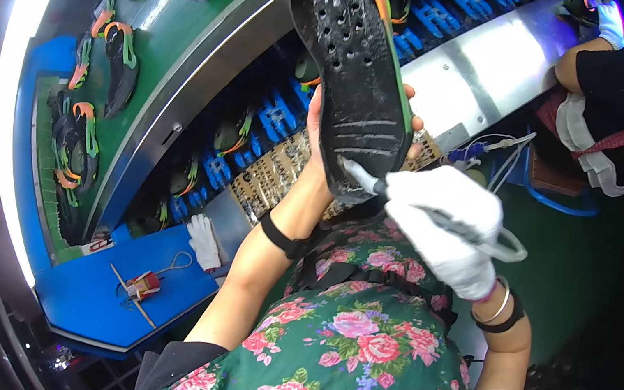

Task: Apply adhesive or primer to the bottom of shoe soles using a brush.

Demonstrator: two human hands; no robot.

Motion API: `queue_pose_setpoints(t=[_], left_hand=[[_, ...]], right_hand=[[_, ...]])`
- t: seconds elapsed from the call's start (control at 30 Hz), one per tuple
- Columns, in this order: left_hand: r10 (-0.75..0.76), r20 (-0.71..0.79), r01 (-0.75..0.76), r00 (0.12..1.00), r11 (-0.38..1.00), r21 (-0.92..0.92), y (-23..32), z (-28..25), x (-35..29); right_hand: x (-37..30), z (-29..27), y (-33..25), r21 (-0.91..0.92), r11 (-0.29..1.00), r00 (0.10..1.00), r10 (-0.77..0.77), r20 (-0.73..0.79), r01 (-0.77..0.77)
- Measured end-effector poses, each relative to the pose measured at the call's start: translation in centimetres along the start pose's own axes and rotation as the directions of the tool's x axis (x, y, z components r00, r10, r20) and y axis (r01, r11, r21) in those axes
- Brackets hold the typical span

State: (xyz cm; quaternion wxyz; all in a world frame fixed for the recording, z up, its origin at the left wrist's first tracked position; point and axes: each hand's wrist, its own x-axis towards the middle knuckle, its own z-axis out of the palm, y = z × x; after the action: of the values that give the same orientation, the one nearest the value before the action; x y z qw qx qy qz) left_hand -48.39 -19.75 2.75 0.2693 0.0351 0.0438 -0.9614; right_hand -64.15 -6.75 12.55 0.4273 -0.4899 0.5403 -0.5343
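Note:
My bare left hand (318, 131) is closed around a black shoe sole (353, 77) with an orange and green rim, holding it up at a slant. Small holes dot the sole's far part, and ridges cross its middle; the surface looks wet. In a white glove, my right hand (445, 223) grips a slim brush-like tool (365, 178) with a pale tip and a looped grey end. That tip touches the sole near its lower end. Most of the tool's handle is hidden in the glove.
A green conveyor belt (162, 10) at the left carries several orange, green and black shoe parts (119, 69). On a blue table (84, 305) lie a white glove (204, 241) and a small red object (143, 285) on a stick. A co-worker (609, 97) sits at the upper right.

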Motion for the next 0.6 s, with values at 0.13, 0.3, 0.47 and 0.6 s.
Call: queue_pose_setpoints(t=[0.13,0.3,0.47,0.6], left_hand=[[0.051,0.021,-0.052,0.998,0.997,0.056,0.2,-0.5,-0.8],[0.006,0.005,-0.006,1.000,0.993,-0.119,-0.2,-0.3,-1.9],[-0.014,0.123,0.034,0.992,0.986,-0.161,-0.9,-0.1,-2.8],[-0.011,0.148,0.038,0.989,0.982,-0.185,-1.0,0.0,-3.2]], right_hand=[[-0.2,-0.3,-0.2,0.353,0.840,0.891,0.291,0.347,-0.412],[-1.2,-1.4,0.6,0.707,0.589,0.913,0.343,0.219,-0.391],[-2.4,-1.9,2.5,0.934,0.339,0.977,0.207,0.047,-0.117],[-2.9,-3.5,3.4,0.961,0.241,0.954,0.295,0.058,-0.134]])
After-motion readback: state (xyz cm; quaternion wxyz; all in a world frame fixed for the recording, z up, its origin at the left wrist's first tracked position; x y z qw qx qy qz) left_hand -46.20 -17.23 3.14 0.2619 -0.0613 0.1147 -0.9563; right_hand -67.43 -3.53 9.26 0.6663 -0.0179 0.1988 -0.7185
